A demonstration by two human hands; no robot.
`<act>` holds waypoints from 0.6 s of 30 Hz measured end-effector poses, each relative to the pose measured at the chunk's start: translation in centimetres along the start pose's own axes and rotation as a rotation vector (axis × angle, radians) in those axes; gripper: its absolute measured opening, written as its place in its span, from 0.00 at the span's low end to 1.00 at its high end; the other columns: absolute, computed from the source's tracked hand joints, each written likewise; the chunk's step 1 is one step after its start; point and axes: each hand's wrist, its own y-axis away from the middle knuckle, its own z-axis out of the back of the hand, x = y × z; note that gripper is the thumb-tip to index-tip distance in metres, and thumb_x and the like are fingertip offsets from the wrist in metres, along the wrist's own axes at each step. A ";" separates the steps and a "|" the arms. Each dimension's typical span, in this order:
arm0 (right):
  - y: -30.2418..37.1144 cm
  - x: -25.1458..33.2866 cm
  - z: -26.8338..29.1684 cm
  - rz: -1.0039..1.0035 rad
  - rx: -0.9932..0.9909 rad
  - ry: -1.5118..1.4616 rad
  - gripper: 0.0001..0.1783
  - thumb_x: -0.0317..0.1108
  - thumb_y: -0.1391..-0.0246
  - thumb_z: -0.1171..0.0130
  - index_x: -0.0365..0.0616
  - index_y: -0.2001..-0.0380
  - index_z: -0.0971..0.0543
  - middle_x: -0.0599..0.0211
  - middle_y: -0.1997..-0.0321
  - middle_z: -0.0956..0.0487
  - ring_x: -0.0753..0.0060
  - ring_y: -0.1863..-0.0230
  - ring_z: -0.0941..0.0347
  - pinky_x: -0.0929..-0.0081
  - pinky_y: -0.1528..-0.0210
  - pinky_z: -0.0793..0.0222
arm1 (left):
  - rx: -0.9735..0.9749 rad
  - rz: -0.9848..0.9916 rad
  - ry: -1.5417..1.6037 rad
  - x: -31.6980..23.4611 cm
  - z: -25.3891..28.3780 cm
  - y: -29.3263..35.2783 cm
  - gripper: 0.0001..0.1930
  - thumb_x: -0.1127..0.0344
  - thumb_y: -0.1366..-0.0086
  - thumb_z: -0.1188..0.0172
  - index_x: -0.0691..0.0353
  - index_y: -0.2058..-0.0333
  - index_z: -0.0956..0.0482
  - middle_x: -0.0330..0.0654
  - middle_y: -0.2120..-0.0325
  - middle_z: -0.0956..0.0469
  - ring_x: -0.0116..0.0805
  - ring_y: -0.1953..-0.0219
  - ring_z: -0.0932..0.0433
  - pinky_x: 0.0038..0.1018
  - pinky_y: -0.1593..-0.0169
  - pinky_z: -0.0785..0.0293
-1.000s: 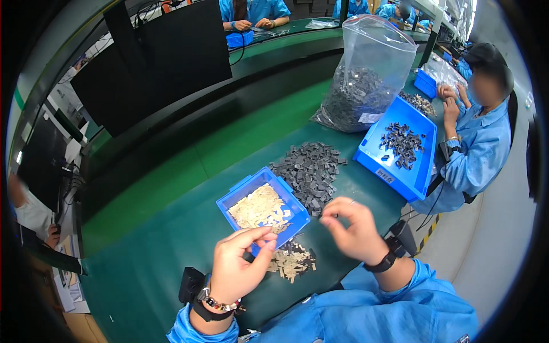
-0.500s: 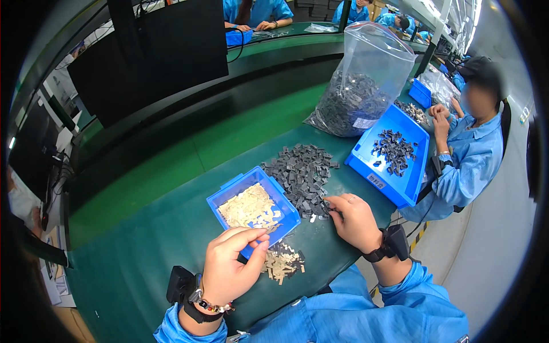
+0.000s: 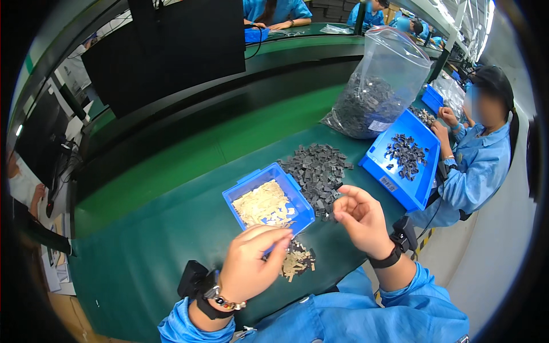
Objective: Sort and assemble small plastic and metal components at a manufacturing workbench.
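A: Surroundings?
B: From R hand [image 3: 363, 222]: clear bag [image 3: 374, 106] at 12, lg. blue tray [image 3: 378, 153] approx. 1, co-worker [image 3: 477, 154] approx. 2. L hand [image 3: 251, 264] blocks view of sm. blue bin [image 3: 303, 215], near edge.
A: Hands?
B: R fingers curled; can't tell if pinching. Dk. chips [image 3: 315, 171] at 10–11, just beside. L thumb/index tips close, contents unclear; pale pcs. [image 3: 258, 201] approx. 12, in bin.

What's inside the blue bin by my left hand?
The blue bin holds a heap of flat cream pieces, with bare blue showing toward the right. Anything beneath them is covered, and your left hand hides part of the near side.
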 end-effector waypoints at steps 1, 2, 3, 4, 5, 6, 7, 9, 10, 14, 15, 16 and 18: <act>0.3 0.2 -1.2 0.007 0.092 -0.155 0.29 0.16 0.43 0.45 0.37 0.39 0.37 0.67 0.60 0.24 0.80 0.58 0.29 0.79 0.53 0.31 | 0.001 0.008 0.049 0.2 -0.5 0.6 0.09 0.75 0.40 0.38 0.69 0.61 0.18 0.49 0.67 0.17 0.44 0.66 0.18 0.32 0.62 0.22; 0.7 0.1 -2.5 -0.005 0.129 -0.236 0.29 0.15 0.43 0.45 0.37 0.38 0.37 0.66 0.60 0.24 0.79 0.58 0.29 0.79 0.51 0.32 | 0.023 0.059 0.073 -0.1 -0.9 0.8 0.12 0.73 0.41 0.34 0.69 0.58 0.18 0.49 0.66 0.17 0.43 0.65 0.17 0.31 0.62 0.21; 1.1 -0.2 -3.8 -0.002 0.138 -0.302 0.29 0.15 0.43 0.45 0.37 0.38 0.37 0.66 0.59 0.25 0.79 0.58 0.29 0.79 0.51 0.32 | -0.017 0.038 0.085 -0.3 -1.5 1.0 0.13 0.72 0.42 0.33 0.69 0.57 0.18 0.49 0.65 0.17 0.42 0.66 0.17 0.30 0.62 0.21; 1.6 -0.5 -4.9 0.000 0.145 -0.365 0.29 0.15 0.43 0.45 0.37 0.38 0.38 0.65 0.59 0.25 0.78 0.57 0.29 0.78 0.50 0.31 | -0.057 0.016 0.100 -0.4 -2.0 1.2 0.14 0.72 0.42 0.32 0.68 0.57 0.18 0.49 0.65 0.17 0.42 0.66 0.17 0.29 0.63 0.21; 2.0 -0.3 -6.1 -0.015 0.090 -0.419 0.28 0.15 0.42 0.45 0.37 0.39 0.37 0.64 0.59 0.25 0.78 0.57 0.28 0.78 0.49 0.31 | -0.065 0.012 0.095 -0.6 -1.9 1.2 0.15 0.74 0.43 0.32 0.68 0.57 0.18 0.48 0.65 0.17 0.41 0.66 0.17 0.29 0.63 0.21; 2.1 -0.8 -6.6 -0.020 0.093 -0.423 0.28 0.15 0.42 0.45 0.37 0.39 0.37 0.64 0.59 0.25 0.78 0.57 0.28 0.78 0.49 0.31 | -0.065 0.018 0.092 -0.3 -1.9 1.2 0.15 0.74 0.43 0.32 0.68 0.57 0.18 0.48 0.65 0.17 0.41 0.66 0.17 0.29 0.63 0.21; 2.1 -1.2 -7.0 0.021 0.062 -0.456 0.27 0.16 0.42 0.45 0.37 0.40 0.37 0.64 0.59 0.25 0.78 0.56 0.28 0.79 0.49 0.31 | -0.090 -0.019 0.085 0.1 -2.0 1.1 0.14 0.75 0.44 0.31 0.68 0.57 0.17 0.49 0.65 0.16 0.39 0.66 0.16 0.27 0.63 0.20; 1.8 -1.6 -7.4 0.093 0.041 -0.502 0.24 0.16 0.42 0.44 0.37 0.43 0.34 0.63 0.58 0.24 0.77 0.55 0.27 0.80 0.50 0.30 | -0.125 -0.034 0.082 0.1 -1.6 1.0 0.12 0.77 0.45 0.32 0.68 0.60 0.16 0.51 0.65 0.16 0.37 0.66 0.15 0.26 0.62 0.20; 1.8 -1.5 -7.5 0.092 0.044 -0.503 0.24 0.16 0.42 0.44 0.37 0.43 0.34 0.63 0.58 0.24 0.77 0.55 0.27 0.80 0.50 0.30 | -0.128 -0.033 0.079 0.0 -1.6 0.9 0.12 0.77 0.45 0.32 0.68 0.60 0.16 0.51 0.65 0.16 0.37 0.66 0.15 0.26 0.62 0.20; 1.5 -0.3 -7.2 0.125 0.018 -0.280 0.16 0.17 0.43 0.43 0.35 0.51 0.28 0.61 0.55 0.23 0.74 0.52 0.26 0.78 0.48 0.30 | -0.190 -0.043 0.022 -0.4 -1.0 0.9 0.11 0.78 0.45 0.33 0.68 0.61 0.16 0.48 0.67 0.17 0.38 0.68 0.16 0.27 0.64 0.21; 1.4 0.2 -7.1 0.134 0.006 -0.270 0.13 0.17 0.43 0.43 0.35 0.55 0.26 0.60 0.54 0.23 0.73 0.50 0.25 0.77 0.47 0.29 | -0.192 -0.050 0.009 -0.7 -0.7 0.8 0.10 0.77 0.45 0.33 0.67 0.62 0.17 0.47 0.67 0.17 0.38 0.69 0.17 0.27 0.66 0.21; 1.1 0.5 -6.8 0.131 0.006 -0.268 0.13 0.17 0.43 0.43 0.35 0.55 0.26 0.60 0.54 0.23 0.73 0.50 0.25 0.77 0.47 0.29 | -0.192 -0.048 0.011 -0.6 -0.6 0.7 0.10 0.77 0.45 0.33 0.67 0.62 0.17 0.47 0.67 0.17 0.38 0.69 0.17 0.27 0.66 0.21; 0.6 1.1 -6.3 0.239 0.155 -0.137 0.09 0.17 0.44 0.42 0.34 0.60 0.24 0.58 0.52 0.22 0.71 0.50 0.25 0.73 0.45 0.30 | -0.177 -0.044 -0.002 -0.5 -0.4 0.6 0.11 0.78 0.48 0.31 0.67 0.64 0.16 0.45 0.70 0.18 0.34 0.70 0.18 0.25 0.67 0.22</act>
